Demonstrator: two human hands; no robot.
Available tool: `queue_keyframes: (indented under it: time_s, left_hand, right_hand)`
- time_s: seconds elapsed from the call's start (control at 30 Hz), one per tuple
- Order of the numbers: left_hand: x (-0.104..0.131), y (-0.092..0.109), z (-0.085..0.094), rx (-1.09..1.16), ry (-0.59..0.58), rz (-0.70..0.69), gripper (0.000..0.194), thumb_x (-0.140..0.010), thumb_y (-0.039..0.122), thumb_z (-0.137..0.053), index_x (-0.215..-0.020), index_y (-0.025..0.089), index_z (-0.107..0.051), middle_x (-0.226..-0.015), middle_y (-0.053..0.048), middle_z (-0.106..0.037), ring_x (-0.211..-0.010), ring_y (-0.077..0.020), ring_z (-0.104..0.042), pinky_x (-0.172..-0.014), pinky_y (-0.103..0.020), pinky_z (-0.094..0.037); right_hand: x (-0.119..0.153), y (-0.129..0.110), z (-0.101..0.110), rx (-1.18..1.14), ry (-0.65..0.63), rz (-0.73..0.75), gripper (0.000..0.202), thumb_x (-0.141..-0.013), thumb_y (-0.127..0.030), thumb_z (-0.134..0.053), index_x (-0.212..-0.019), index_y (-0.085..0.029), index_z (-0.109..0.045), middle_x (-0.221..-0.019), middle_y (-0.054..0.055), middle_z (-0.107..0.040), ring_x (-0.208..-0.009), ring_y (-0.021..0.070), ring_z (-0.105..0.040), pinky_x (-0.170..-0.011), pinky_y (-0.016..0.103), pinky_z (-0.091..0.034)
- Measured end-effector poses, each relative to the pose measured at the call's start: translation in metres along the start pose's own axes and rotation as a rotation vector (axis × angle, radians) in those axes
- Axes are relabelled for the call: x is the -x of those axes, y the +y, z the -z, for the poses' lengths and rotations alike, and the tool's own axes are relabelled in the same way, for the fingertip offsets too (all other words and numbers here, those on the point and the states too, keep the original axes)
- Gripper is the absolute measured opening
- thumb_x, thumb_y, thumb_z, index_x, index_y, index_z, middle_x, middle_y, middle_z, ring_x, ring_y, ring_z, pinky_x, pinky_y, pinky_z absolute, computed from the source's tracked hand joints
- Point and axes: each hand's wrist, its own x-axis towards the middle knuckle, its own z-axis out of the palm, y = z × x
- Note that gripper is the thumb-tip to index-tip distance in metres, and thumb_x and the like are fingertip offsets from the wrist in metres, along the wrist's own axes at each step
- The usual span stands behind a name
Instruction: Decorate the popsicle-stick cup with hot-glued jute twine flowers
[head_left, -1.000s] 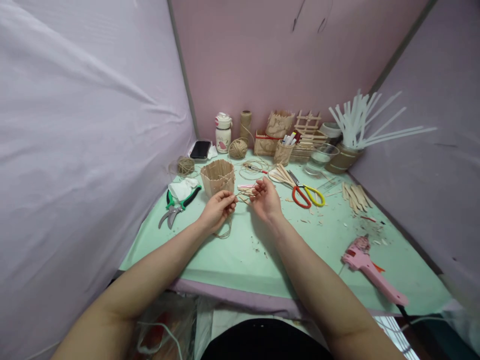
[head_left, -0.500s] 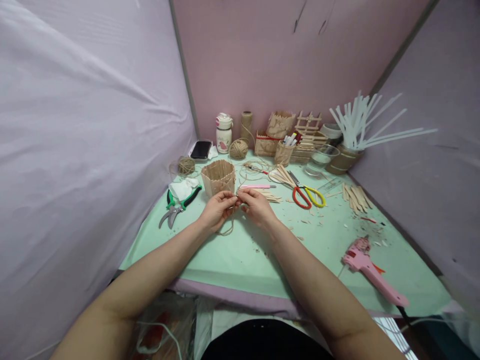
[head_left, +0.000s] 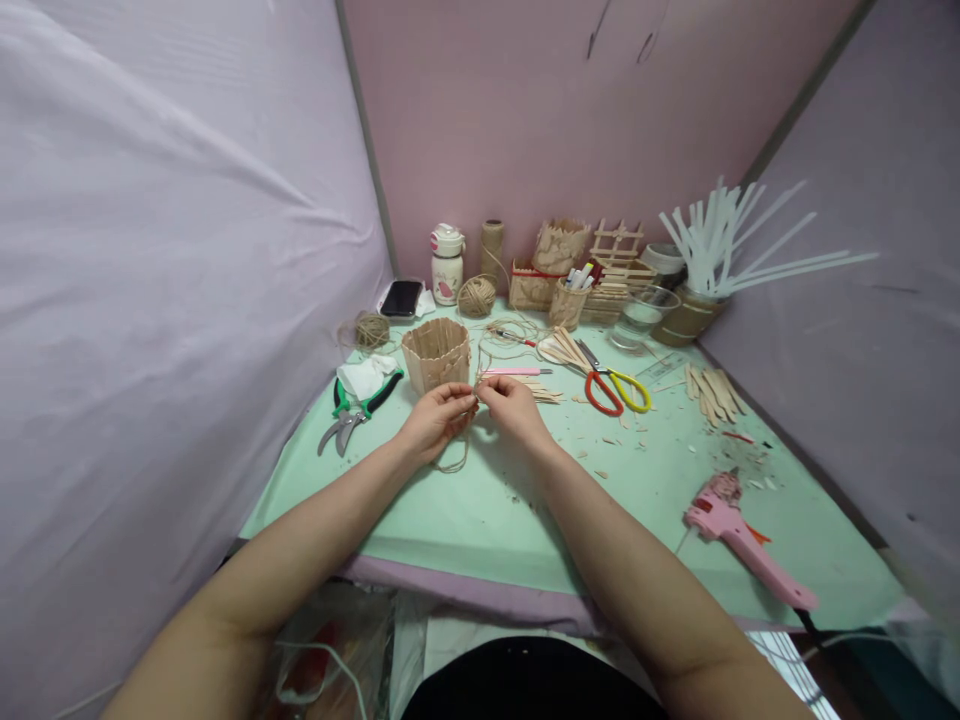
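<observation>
Twine [head_left: 453, 469]: near side of wooden pot [head_left: 429, 374] | left hand [head_left: 435, 422]: pinching twine | right hand [head_left: 514, 411], near-right of pot: pinching it too | step: seemingly working twine between both pinches | next: likely calls for steady, fine pinching

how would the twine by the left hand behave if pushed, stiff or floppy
The twine is probably floppy: it curves in a loose loop by the left hand. It is likely light, since the strands look thin. It may snag or tangle too, as strands run close together there.
</observation>
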Motion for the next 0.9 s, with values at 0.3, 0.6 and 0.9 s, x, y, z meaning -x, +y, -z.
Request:
queue_keyframes:
  time_s: [0.3, 0.6, 0.9]
  left_hand:
    - [0.0017, 0.0008, -0.0009, -0.006, -0.055, 0.004, 0.033, -0.057, 0.02, -0.088, -0.076, 0.012, -0.063, -0.067, 0.001, -0.06, -0.06, -0.0071, -0.054, -0.054, -0.017, -0.041]
    - [0.0025, 0.0007, -0.0027, -0.001, -0.041, 0.0, 0.028, -0.06, 0.014, -0.084, -0.08, 0.011, -0.066, -0.073, -0.001, -0.065, -0.064, -0.0082, -0.059, -0.06, -0.018, -0.045]
    - [0.0024, 0.0015, -0.0003, -0.037, -0.11, -0.032, 0.019, -0.066, 0.016, -0.081, -0.08, 0.011, -0.068, -0.077, -0.006, -0.069, -0.067, -0.0121, -0.065, -0.059, -0.02, -0.048]
  right_hand:
    - [0.0008, 0.0031, -0.0024, -0.111, -0.028, -0.108, 0.006, -0.056, -0.023, -0.061, -0.055, -0.02, -0.055, -0.055, -0.005, -0.048, -0.058, 0.0105, -0.04, -0.05, 0.023, -0.03]
    - [0.0006, 0.005, -0.0048, -0.297, -0.079, -0.175, 0.015, -0.054, -0.026, -0.067, -0.058, -0.02, -0.053, -0.059, -0.005, -0.045, -0.059, 0.0092, -0.042, -0.049, 0.02, -0.031]
    - [-0.0011, 0.0031, -0.0071, -0.348, -0.121, -0.173, 0.019, -0.055, -0.027, -0.067, -0.057, -0.021, -0.049, -0.055, -0.004, -0.046, -0.054, 0.0103, -0.042, -0.046, 0.022, -0.03]
